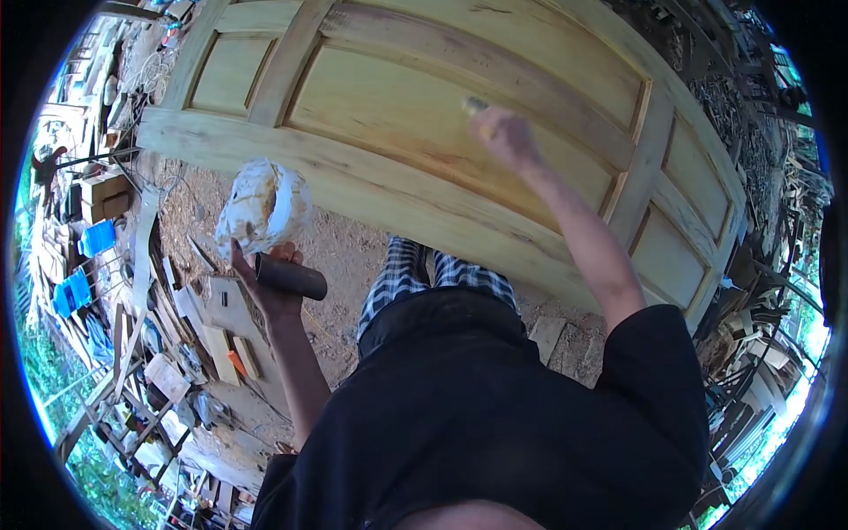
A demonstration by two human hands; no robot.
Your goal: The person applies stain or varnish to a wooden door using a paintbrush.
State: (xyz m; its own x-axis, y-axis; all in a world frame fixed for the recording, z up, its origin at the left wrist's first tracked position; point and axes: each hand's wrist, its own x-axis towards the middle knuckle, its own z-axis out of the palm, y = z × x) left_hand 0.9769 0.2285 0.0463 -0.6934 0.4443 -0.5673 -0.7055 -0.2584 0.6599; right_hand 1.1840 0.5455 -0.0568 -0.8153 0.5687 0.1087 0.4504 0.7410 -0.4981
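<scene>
Wood scraps (220,353) around us. Door (389,97) flat before our legs (399,269); likely heavy, stiff, best held by opposite edges. Right hand (505,137) grips small wad (474,105) over it; left hand (280,300) clasps tube (293,277), against light-looking bag (252,205).

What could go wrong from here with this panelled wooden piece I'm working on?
The left hand has both the dark cylinder and the stained white bundle at its fingers, so one might slip. The bundle is also close to the edge of the panelled wooden piece and might smear it. The right hand is over a recessed panel, and might work unevenly near its raised frame.
</scene>
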